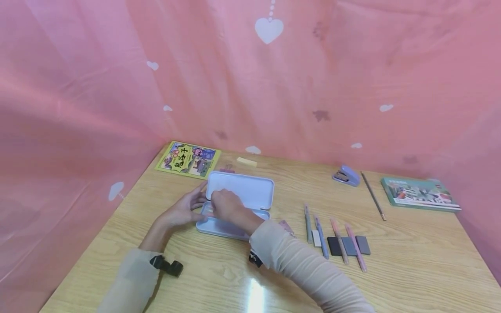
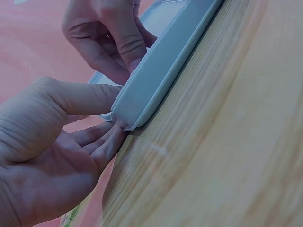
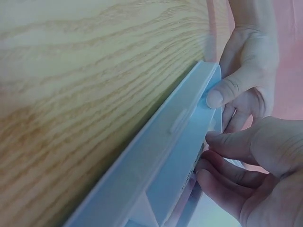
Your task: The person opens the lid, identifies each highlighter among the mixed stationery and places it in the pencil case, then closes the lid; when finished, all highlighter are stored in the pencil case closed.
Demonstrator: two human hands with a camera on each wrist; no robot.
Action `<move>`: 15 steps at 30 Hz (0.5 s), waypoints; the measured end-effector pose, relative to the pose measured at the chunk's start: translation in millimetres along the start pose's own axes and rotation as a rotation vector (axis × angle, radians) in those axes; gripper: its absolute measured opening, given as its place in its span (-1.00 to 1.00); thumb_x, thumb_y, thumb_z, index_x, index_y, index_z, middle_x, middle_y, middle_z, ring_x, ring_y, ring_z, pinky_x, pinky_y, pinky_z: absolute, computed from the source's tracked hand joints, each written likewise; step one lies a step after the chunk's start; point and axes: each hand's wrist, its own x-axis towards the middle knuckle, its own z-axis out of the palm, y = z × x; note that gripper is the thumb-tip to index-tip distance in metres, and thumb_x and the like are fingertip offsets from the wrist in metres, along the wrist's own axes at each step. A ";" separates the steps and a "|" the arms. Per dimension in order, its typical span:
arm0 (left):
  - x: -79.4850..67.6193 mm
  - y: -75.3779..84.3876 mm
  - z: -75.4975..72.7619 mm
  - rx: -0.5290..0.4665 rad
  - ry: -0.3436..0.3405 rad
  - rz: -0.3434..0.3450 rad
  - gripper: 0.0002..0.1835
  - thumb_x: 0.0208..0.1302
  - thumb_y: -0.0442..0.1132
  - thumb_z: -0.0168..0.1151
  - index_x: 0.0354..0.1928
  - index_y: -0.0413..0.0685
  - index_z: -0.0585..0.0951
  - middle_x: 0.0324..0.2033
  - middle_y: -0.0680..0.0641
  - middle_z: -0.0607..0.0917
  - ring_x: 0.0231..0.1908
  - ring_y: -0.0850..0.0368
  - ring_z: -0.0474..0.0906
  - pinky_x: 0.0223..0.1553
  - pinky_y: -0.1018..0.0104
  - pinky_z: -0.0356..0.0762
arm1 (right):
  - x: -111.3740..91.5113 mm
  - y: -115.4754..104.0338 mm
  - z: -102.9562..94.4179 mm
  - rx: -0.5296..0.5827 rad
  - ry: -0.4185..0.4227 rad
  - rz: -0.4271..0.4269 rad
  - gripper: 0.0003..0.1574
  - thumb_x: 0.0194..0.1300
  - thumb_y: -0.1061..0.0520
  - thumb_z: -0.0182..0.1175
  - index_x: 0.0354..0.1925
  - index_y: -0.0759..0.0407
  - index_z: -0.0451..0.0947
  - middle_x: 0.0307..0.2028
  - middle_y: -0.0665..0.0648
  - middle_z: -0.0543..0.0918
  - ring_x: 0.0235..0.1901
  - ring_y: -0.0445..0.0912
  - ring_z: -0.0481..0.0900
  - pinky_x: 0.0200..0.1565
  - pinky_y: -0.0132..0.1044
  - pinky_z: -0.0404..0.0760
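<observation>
A pale blue pencil case [image 1: 258,188] lies open on the table, its lid tilted back. My left hand [image 1: 181,211] holds the case's left end; in the left wrist view the thumb [image 2: 97,97] presses the end wall, with the fingers behind and below. Inside the left part of the case is my right hand [image 1: 227,206]. In the right wrist view its curled fingers [image 3: 227,182] pinch at a slim item with printed lettering [image 3: 186,184]. Most of that item is hidden by the fingers and the case wall.
Right of the case, several pens [image 1: 355,248] lie across small blocks, one a black block [image 1: 334,246]. Farther back are a purple stapler [image 1: 346,175], a pencil [image 1: 373,196] and a green box [image 1: 420,194]. A yellow booklet [image 1: 189,160] and a yellow strip [image 1: 246,161] lie behind the case.
</observation>
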 end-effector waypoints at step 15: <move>-2.4 4.2 2.5 -0.025 -0.002 0.006 0.22 -0.09 -0.52 0.37 0.49 0.24 -0.18 0.28 -0.23 0.33 0.28 -0.14 0.27 0.36 0.08 0.22 | -56.8 39.0 -73.9 -0.004 0.140 0.040 -0.62 0.11 -0.07 0.32 -0.16 0.11 0.64 -0.34 0.05 0.69 -0.39 -0.14 0.57 -0.44 -0.32 0.56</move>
